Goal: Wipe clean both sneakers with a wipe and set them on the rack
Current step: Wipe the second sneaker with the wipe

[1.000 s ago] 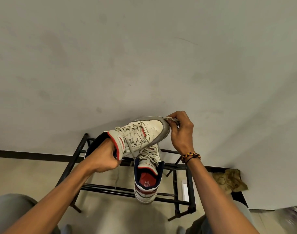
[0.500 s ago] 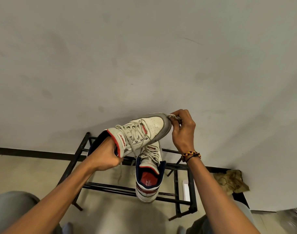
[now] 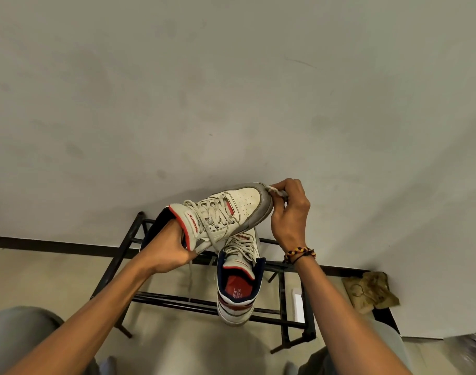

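My left hand [image 3: 169,253] grips the heel opening of a white sneaker [image 3: 231,209] with red trim, held in the air with its toe pointing up and right. My right hand [image 3: 288,212] pinches a small white wipe [image 3: 276,191] against the grey toe edge of that sneaker. The second sneaker [image 3: 238,282], white with a navy collar and red insole, rests on the top bars of the black metal rack [image 3: 282,293], heel toward me.
A plain grey wall stands right behind the rack. A crumpled brown cloth [image 3: 369,290] lies on the floor to the right. A white object [image 3: 298,304] shows under the rack's right end. My knees frame the lower corners.
The held sneaker has risen slightly and its toe moved right. My right hand with the wipe has shifted up and right along the toe edge.
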